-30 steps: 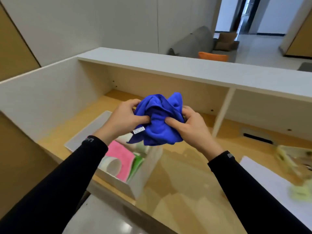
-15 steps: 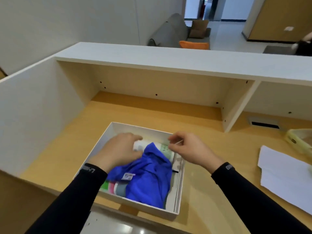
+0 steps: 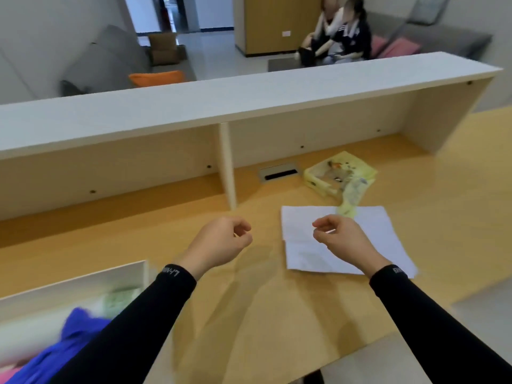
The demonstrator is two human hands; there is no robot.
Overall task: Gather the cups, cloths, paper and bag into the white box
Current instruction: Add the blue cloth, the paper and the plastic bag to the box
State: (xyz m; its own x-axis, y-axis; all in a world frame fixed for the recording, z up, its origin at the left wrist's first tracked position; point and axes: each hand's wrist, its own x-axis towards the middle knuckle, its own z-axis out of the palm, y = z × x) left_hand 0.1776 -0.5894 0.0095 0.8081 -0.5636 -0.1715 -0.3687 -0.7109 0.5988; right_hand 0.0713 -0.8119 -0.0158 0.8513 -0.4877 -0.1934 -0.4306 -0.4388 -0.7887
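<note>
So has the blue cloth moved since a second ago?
Yes. The blue cloth went from both hands, held above the desk, down into the white box.

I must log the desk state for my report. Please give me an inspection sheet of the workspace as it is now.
Surface: wooden desk with a white raised shelf behind.
Job's things: blue cloth lies in the white box; paper and yellowish bag lie on the desk, the bag's edge overlapping the paper.
Clutter: nothing seen.
Grippers: left hand and right hand both empty, fingers loosely curled, above the desk.
Cables: nothing seen; only a cable slot.
Surroundings: two people seated on a sofa behind the shelf.
</note>
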